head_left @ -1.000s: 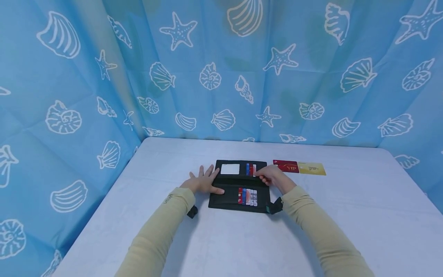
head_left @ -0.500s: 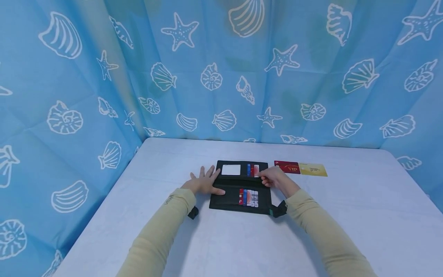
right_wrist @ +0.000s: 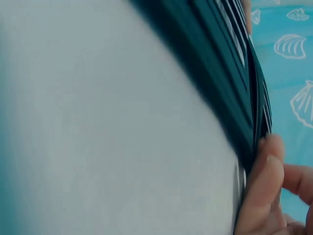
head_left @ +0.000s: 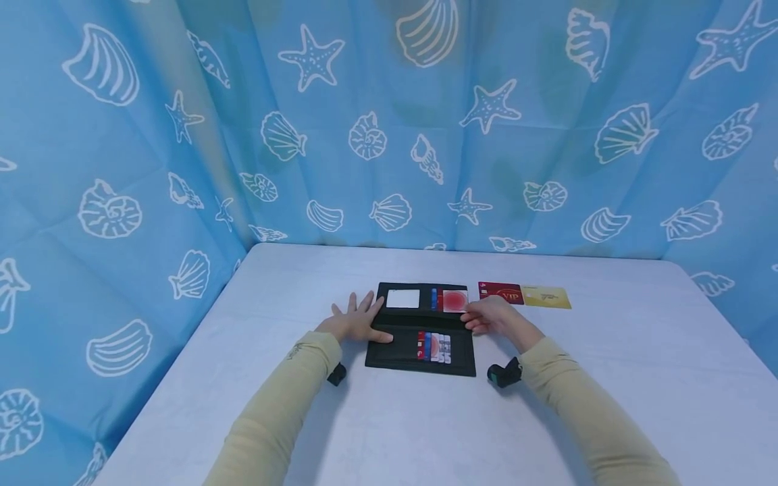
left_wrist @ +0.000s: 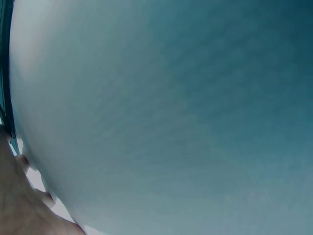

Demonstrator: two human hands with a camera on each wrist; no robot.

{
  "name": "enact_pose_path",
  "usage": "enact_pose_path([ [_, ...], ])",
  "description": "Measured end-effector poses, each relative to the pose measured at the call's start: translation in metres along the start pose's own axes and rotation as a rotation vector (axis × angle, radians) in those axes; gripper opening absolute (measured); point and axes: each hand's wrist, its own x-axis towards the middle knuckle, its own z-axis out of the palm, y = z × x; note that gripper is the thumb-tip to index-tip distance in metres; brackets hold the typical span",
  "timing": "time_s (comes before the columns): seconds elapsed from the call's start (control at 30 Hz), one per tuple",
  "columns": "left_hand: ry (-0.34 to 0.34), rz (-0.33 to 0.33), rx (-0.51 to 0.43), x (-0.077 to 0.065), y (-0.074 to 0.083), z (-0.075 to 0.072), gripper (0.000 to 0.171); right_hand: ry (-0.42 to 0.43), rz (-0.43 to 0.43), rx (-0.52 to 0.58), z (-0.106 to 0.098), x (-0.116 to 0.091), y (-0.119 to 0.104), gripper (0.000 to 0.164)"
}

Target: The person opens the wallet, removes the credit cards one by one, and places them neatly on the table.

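Wallet (head_left: 389, 356), black, lies opened flat on the white table (head_left: 413, 432), its two panels one far, one near. Far panel: white card (head_left: 403, 298) at left; at right, narrow blue and red strips beside a pink-red card (head_left: 455, 301). Near panel: overlapping row of cards (head_left: 434, 347) in slots.

Left hand (head_left: 355, 326) spread over the wallet's left edge, fingers apart, thumb on the near panel; same position as 0.5 s ago.

Right hand (head_left: 495, 316) at the right edge of the far panel, fingertips by the pink-red card's near-right corner. Cannot tell whether thumb and finger are clamped on card or wallet edge. Change: hand has shifted right and loosened from its tighter curl; pink-red face, mostly covered before, now shows broadly.

Red VIP card (head_left: 491, 290) lies far right of the wallet, now partly masked by the hand; gold card (head_left: 546, 297) adjoins it on the right. Blue shell-print curtain (head_left: 340, 169) behind.
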Motion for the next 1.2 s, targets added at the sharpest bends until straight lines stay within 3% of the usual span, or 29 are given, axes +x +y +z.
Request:
enact_pose_path([
  [0.23, 0.004, 0.002, 0.003, -0.001, 0.001, -0.001, 0.094, -0.046, -0.039, 0.012, -0.01, -0.005, 0.005, 0.036],
  [0.57, 0.008, 0.0, 0.016, -0.002, 0.002, 0.0, 0.094, 0.032, -0.044, 0.02, -0.013, -0.01, 0.008, 0.036],
  [1.2, 0.009, 0.011, 0.02, -0.001, 0.0, 0.0, 0.094, 0.052, -0.036, 0.006, -0.041, -0.015, 0.019, 0.04],
])
